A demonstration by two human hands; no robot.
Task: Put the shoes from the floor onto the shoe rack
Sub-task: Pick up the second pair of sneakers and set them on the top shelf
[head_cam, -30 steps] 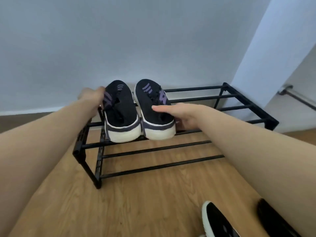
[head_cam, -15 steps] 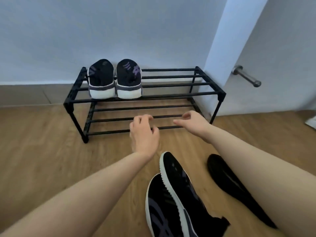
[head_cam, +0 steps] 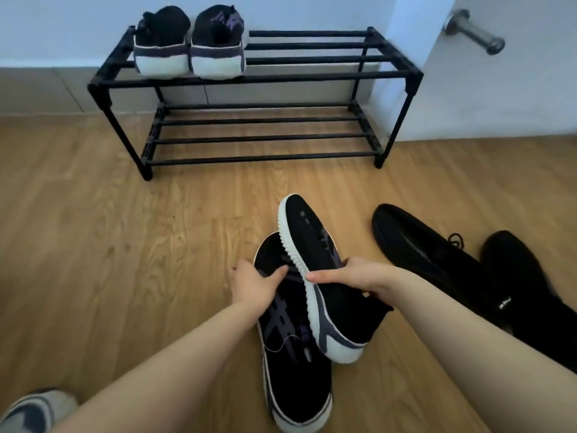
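- Slipper [head_cam: 31, 407], one, grey and fuzzy, sits at the bottom left corner of my view on the wooden floor [head_cam: 93, 260].
- Two hands are in view. My left hand [head_cam: 254, 284] lies on the nearer black sneaker [head_cam: 293, 364], fingers curled over its forefoot and thumb across the top, a closed grip on it.
- My right hand [head_cam: 359, 278] is clamped on the second black sneaker [head_cam: 315, 254], thumb on the white sole edge, fingers wrapped over the upper.
- That makes two black sneakers with white soles and purple stripes. The nearer one lies flat on the floor; the second is tilted on its side and leans across the first, its heel touching it.
- Two all-black shoes lie on the floor to the right: one long black shoe [head_cam: 415, 245] just beside the held pair, and another black shoe [head_cam: 518, 276] right of it, partly hidden by my right forearm.
- One black shoe rack [head_cam: 281, 78] with two tiers of bars stands against the wall, well apart from my hands.
- Two dark sneakers [head_cam: 190, 42] with white heels stand side by side, touching, at the left end of the top tier, heels toward me. The lower tier carries no shoes.
- One metal door handle [head_cam: 474, 32] sticks out at top right.
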